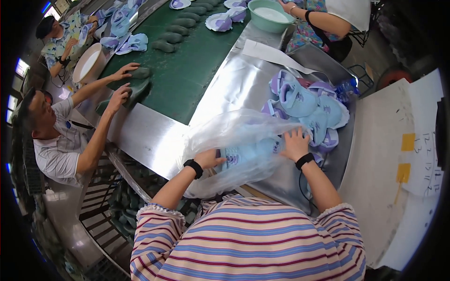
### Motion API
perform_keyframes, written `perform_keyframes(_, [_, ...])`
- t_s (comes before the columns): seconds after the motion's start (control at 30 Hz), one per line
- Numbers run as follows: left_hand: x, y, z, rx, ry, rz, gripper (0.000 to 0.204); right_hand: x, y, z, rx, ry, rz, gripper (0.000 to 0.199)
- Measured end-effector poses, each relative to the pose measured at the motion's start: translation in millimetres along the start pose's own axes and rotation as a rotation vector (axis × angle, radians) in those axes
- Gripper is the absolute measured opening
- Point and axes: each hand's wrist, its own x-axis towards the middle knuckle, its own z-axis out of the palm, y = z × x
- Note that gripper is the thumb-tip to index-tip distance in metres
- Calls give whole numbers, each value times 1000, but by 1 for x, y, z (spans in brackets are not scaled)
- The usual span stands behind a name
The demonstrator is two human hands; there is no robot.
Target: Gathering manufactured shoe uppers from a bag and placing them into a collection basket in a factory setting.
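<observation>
Two hands work one clear bag (234, 140) on the steel bench (154, 140): left hand (209, 159) pinches the bag's mouth, right hand (294, 144) lies flat, fingers spread, on the blue upper (248, 153) inside. Best hold the mouth wide, slide it flat.

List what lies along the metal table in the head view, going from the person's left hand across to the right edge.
left hand → clear plastic bag with a light blue piece inside → right hand → pile of blue and purple shoe uppers → pale board → white paper sheets
</observation>
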Motion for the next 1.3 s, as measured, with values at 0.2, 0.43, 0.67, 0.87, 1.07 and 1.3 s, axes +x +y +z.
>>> perform_keyframes(0.2, [16, -13, 19, -185, 112, 213, 63, 1, -42, -24, 529, 164, -459, 60])
perform_keyframes(0.43, [-33, 4, -23, -729, 261, 291, 47, 17, -44, -4, 434, 191, -542, 65])
perform_keyframes(0.67, [-36, -19, -4, -1569, 628, 242, 35, 49, -70, -24, 92, 21, -663, 64])
perform_keyframes(0.87, [-29, -8, -2, -1342, 827, 208, 32, 58, -90, 25, -293, 108, -1138, 27])
perform_keyframes(1.07, [-49, -31, 4, -942, 775, 91, 35, 38, -85, 14, -359, 131, -1381, 10])
perform_keyframes(1.3, [-41, -14, 15, -773, 786, 238, 26, 48, -90, 12, -378, -51, -1384, 8])
